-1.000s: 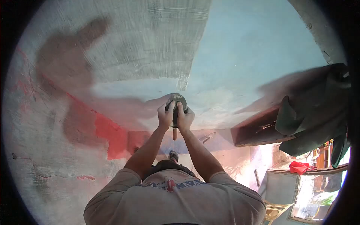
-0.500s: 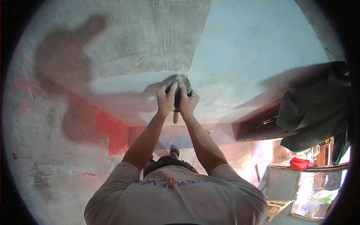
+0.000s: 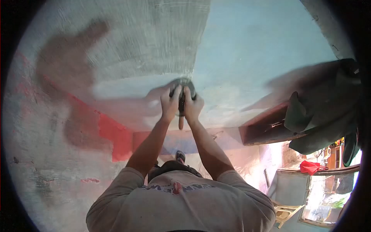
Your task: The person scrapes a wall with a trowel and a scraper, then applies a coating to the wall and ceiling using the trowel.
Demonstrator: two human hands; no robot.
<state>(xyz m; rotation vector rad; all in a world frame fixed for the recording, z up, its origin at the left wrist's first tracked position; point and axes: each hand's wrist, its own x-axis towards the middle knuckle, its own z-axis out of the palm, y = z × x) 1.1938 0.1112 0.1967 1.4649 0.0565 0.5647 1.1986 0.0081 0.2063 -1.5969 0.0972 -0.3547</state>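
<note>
A dark round tool (image 3: 181, 101) with a short wooden handle (image 3: 181, 123) lies against the wall (image 3: 235, 50) in the centre of the head view. My left hand (image 3: 170, 103) grips its left side, thumb pointing up along it. On its right side my right hand (image 3: 193, 103) is closed in the same way, the two thumbs close together. The tool's upper edge is blurred. Around it the wall surface is grey and streaked at the upper left, pale blue at the upper right.
Dark green cloth (image 3: 320, 112) hangs at the right by a wooden-edged recess (image 3: 266, 133). Below it are a red cloth (image 3: 310, 167) on a ledge, a window frame (image 3: 307, 193) and a wooden chair (image 3: 286, 212). Red paint (image 3: 116, 139) marks the left wall.
Both hands and the tool remain at nearly the same spot on the wall, with only a slight shift. The view has tilted a little.
</note>
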